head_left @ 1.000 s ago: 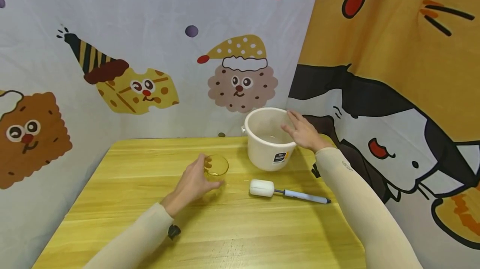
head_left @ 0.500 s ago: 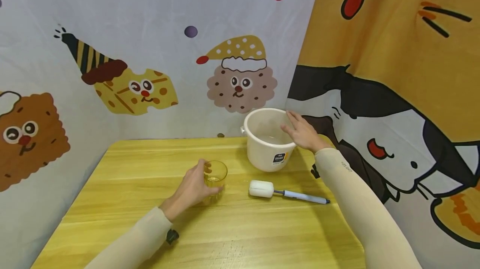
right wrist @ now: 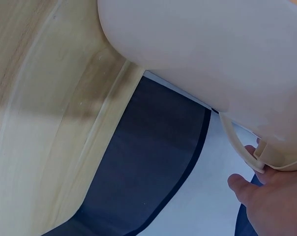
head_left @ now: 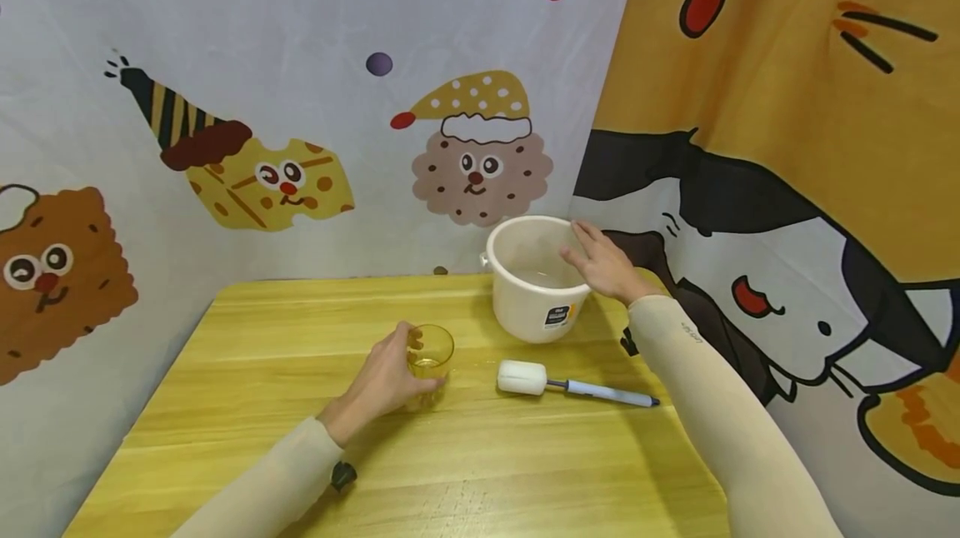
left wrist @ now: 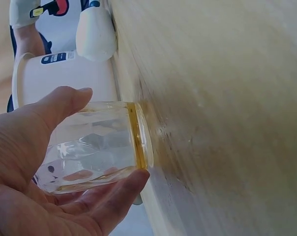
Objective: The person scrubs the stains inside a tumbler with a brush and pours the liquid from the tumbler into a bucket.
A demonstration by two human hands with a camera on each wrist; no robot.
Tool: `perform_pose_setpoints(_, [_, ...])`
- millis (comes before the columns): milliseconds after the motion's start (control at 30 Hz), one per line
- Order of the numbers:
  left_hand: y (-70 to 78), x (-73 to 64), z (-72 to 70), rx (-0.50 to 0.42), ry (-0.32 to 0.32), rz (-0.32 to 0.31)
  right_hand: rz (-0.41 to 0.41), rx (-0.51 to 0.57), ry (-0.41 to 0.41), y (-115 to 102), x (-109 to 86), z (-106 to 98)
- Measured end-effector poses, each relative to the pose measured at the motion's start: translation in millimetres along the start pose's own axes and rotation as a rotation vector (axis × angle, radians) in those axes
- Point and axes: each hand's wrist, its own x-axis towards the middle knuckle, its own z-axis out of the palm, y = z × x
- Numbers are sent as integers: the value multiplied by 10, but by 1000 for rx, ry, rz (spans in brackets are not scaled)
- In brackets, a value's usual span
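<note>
My left hand curls round a clear yellowish drinking glass, thumb on the near side and fingers on the far side. In the left wrist view, the faceted glass has its base at the tabletop; whether it bears fully on the wood is hard to tell. My right hand rests on the right rim of a white plastic bucket, fingers fairly straight. The right wrist view has that hand beside the bucket's handle. Between the hands and nearer me lies a sponge brush with a pale blue handle.
The yellow wooden table carries the bucket near its back right edge. Small water drops dot the wood near the glass. Behind hang a white cartoon-print curtain and, to the right, an orange one.
My left hand and the glass have moved slightly down and nearer to me, and the rim sits lower in view. The right hand, bucket and brush stay put.
</note>
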Motion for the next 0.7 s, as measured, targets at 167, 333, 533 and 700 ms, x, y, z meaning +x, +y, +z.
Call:
perform_pose_setpoints(167, [-10,-24,0,-20,-14,-26,-10,-7,7,-6,4,11])
perform_pose_setpoints(333, [-26,-32,-4,-14,-23,-29,-16,-5,9,1,15,4])
perform_pose_setpoints(533, [-31,-41,-31,42,-26,-23,-7,5,10,13,19,5])
perform_pose_setpoints(700, [-33,-53,-51,67,-23,-19,-19,-4,16,9,22,13])
